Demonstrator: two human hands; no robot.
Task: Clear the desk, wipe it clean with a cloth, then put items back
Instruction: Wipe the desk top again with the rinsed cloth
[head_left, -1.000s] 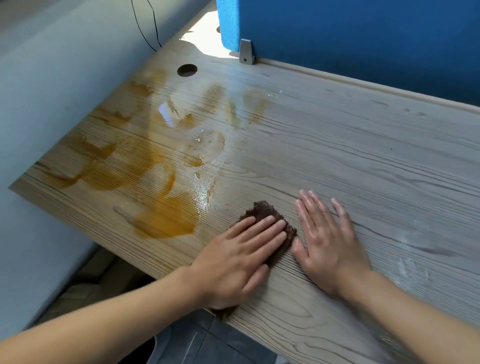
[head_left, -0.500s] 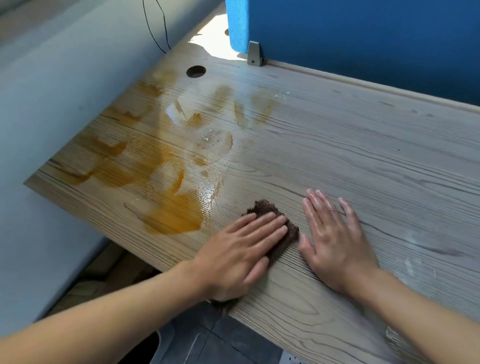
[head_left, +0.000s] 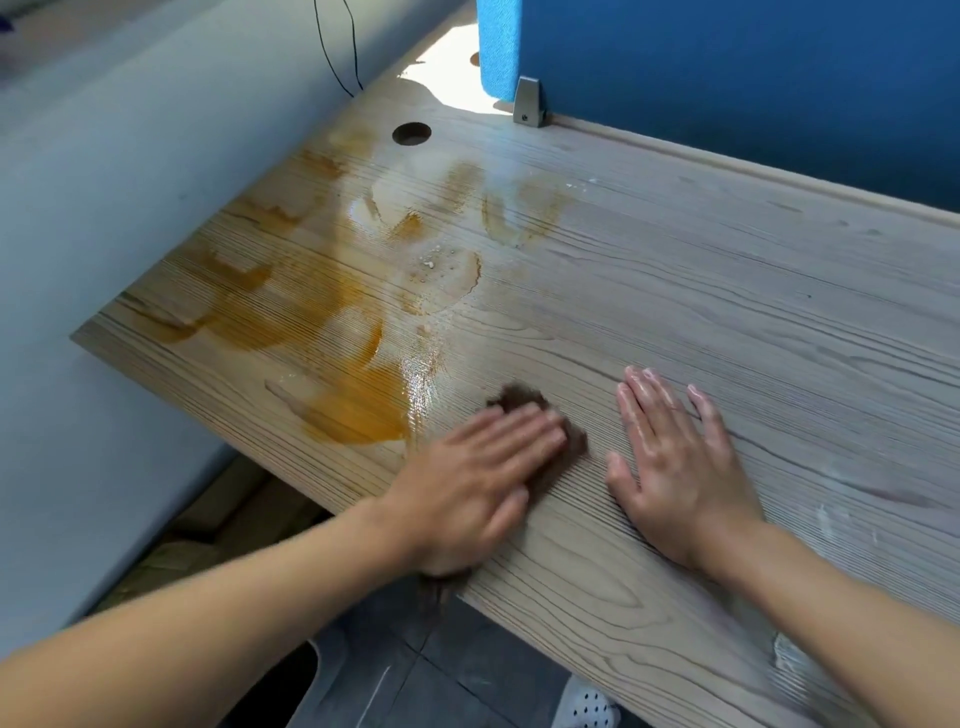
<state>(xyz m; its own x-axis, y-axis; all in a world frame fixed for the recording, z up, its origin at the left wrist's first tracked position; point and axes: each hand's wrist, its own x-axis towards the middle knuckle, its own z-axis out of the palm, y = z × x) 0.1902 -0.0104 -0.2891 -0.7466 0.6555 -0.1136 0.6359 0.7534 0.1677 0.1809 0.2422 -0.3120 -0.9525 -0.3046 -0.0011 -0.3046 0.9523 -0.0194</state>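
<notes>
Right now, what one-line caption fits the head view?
Left hand presses a brown cloth beside an orange spill on the wooden desk; right hand rests flat.

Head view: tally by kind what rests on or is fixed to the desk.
Hands: 2, left hand and right hand
Brown cloth: 1
Blue divider: 1
Metal bracket: 1
Total: 5

The left hand (head_left: 467, 483) has slid the dark brown fuzzy cloth (head_left: 519, 399) across the pale wood-grain counter (head_left: 675, 291), nearer the orange liquid spill (head_left: 358, 415); its fingers (head_left: 524, 431) now blur.
</notes>
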